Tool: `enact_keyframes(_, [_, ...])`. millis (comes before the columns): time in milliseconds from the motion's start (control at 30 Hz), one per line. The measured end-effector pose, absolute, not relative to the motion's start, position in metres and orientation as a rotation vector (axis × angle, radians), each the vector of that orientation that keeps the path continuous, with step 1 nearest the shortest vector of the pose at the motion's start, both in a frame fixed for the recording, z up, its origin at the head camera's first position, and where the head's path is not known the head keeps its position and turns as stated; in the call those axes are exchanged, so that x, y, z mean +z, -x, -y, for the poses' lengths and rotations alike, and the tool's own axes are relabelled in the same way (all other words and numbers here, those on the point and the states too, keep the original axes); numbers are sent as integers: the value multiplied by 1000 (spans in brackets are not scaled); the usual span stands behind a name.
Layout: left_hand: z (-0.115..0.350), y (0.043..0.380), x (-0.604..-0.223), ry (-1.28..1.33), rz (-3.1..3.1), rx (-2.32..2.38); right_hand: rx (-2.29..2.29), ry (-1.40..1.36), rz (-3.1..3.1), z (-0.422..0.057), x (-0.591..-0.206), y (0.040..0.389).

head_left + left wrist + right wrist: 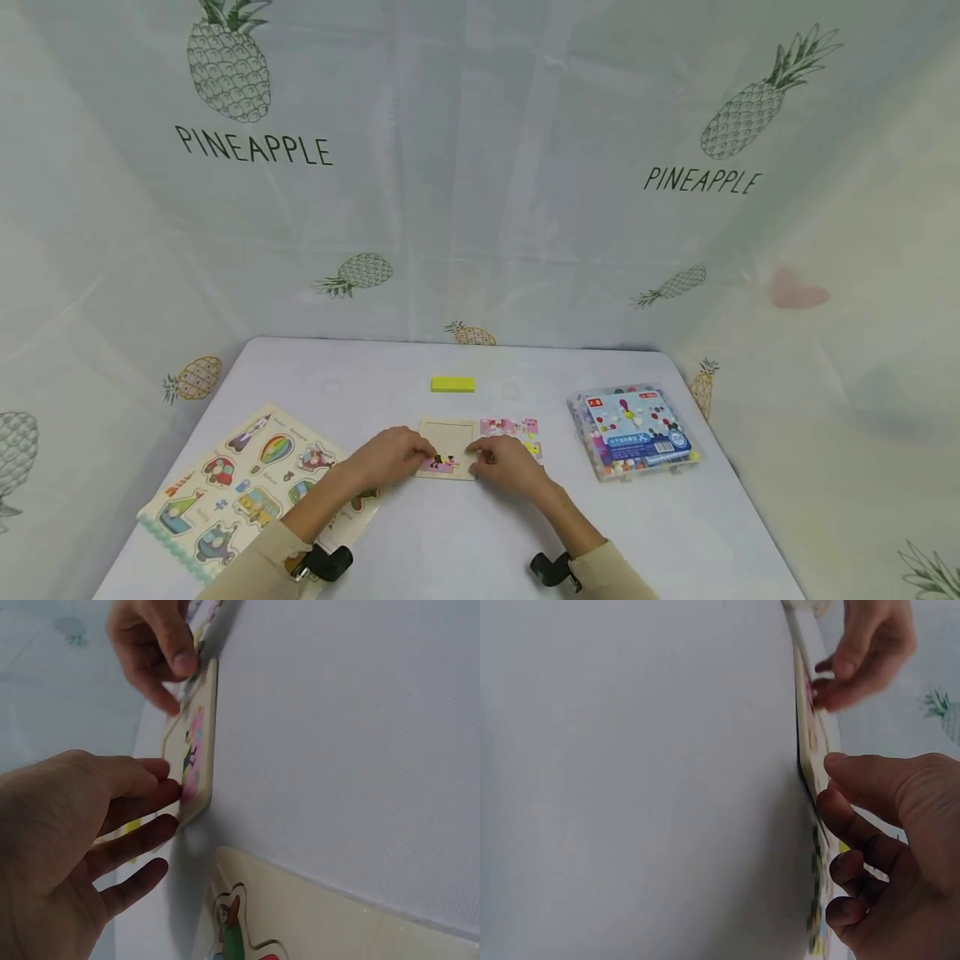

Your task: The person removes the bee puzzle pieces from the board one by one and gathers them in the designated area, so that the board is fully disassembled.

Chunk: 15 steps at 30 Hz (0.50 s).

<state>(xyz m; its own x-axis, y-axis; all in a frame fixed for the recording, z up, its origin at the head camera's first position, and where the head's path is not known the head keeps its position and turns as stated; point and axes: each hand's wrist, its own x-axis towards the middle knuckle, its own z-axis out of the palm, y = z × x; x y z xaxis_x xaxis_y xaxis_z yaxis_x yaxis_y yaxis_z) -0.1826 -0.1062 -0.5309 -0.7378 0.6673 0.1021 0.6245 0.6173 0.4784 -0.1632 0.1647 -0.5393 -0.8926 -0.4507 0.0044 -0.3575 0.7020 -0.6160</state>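
Observation:
A shallow wooden puzzle tray lies flat on the table between both hands. Along its near edge sit pink puzzle pieces with dark figures. My left hand reaches in from the left, its thumb and index fingertips at the pink piece in the left wrist view, the other fingers loosely extended. At the tray's right edge is my right hand, with thumb and index fingertips slightly apart and the other fingers loosely bent. Just right of the tray, partly behind that hand, lie more pink and yellow puzzle pieces.
A large wooden picture board with vehicle shapes lies at the left, under my left forearm. Behind the tray is a yellow block. A clear plastic box with a blue label stands at the right. Pineapple-print cloth hangs behind the table.

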Motion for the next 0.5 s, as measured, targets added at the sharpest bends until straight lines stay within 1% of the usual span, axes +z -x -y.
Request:
enact_keyframes(233, [100,184,-537,-1004,-2805,832,-925,663,-2713,-137,-542,164])
enact_keyframes(500, [97,184,-539,-991,-2823,794,-942,643,-2716,-130,-542,162])
